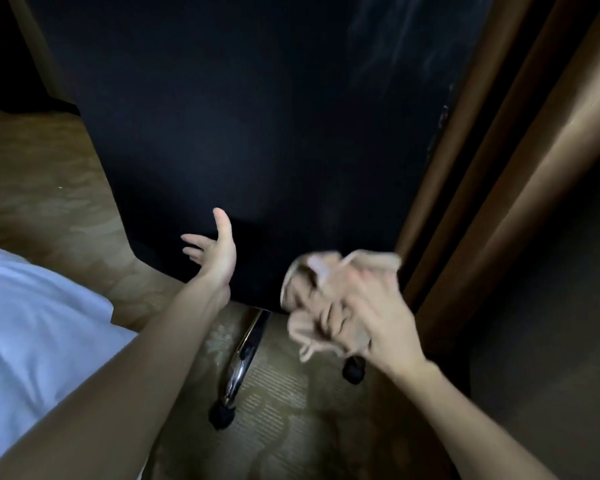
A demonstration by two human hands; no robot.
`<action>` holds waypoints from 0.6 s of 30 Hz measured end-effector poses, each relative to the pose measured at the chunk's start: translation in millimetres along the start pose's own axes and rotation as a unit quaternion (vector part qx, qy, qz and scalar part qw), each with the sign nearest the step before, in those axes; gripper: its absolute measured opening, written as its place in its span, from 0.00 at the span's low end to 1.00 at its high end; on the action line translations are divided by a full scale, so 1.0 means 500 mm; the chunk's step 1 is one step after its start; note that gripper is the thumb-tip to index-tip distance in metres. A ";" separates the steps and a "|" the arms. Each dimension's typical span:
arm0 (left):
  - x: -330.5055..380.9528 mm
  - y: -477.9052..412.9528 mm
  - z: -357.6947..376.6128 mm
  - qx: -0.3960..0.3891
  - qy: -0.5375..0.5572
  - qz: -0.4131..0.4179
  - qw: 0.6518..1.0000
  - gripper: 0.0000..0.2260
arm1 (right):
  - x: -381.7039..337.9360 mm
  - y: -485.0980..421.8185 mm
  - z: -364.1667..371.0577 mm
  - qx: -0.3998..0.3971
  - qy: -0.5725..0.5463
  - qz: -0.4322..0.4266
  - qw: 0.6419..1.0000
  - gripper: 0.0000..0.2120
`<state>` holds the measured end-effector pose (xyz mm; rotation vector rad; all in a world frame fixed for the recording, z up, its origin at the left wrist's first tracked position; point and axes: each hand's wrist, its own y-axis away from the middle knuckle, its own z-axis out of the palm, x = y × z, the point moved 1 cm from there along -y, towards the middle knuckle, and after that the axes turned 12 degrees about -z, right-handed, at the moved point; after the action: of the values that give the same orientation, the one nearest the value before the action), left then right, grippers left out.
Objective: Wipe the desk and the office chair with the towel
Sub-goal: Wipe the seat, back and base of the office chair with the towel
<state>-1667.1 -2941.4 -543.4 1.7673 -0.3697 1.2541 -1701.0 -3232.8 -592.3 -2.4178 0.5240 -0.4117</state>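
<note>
**Towel** (309, 306): beige cloth, crumpled into a bunch and blurred. It is held at the lower right corner of the chair back, over its bottom edge and above the carpet. Whether it touches the upholstery cannot be told.

**Right hand** (378, 317): fingers are curled round the towel, and the back of the hand is turned upward. It is blurred.

**Left hand** (215, 254): spread wide, fingers straight, thumb raised, nothing gripped. It is placed at the bottom edge of the chair back, left of the towel.

**Office chair** (257, 116): a black back, seen from behind. Faint pale streaks are seen near its upper right corner.

**Chrome leg** (243, 355): seen below the chair's bottom edge and ended by a black caster (221, 415).

**Carpet** (284, 410): olive and patterned, laid under the chair.

**Wooden mouldings** (516, 202): brown, set along the chair's right edge.

**White garment** (32, 323): seen at lower left.
</note>
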 end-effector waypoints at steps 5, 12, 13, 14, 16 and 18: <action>0.001 0.027 0.010 -0.008 -0.021 -0.018 1.000 0.47 | -0.034 0.045 -0.028 -0.094 -0.028 -0.044 0.994 0.11; -0.004 0.041 0.027 0.025 -0.022 -0.014 0.999 0.46 | 0.059 -0.152 -0.158 0.142 0.080 0.006 0.987 0.24; -0.005 0.037 0.026 0.024 -0.027 -0.016 0.999 0.47 | 0.063 -0.151 -0.143 0.140 0.071 0.037 0.987 0.25; -0.007 0.034 0.025 0.014 -0.033 -0.018 0.999 0.47 | 0.058 -0.132 -0.117 0.122 0.047 0.059 0.990 0.26; -0.011 0.034 0.012 -0.002 -0.038 -0.006 0.999 0.47 | 0.027 -0.071 -0.044 0.058 -0.039 0.097 0.993 0.26; -0.018 0.045 -0.016 -0.029 -0.068 0.009 0.997 0.45 | -0.013 0.009 0.016 -0.041 -0.096 0.086 0.991 0.28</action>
<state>-1690.8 -2949.4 -539.6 1.8077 -0.4971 1.1264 -1704.3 -3229.1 -602.4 -2.4338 0.6672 -0.0846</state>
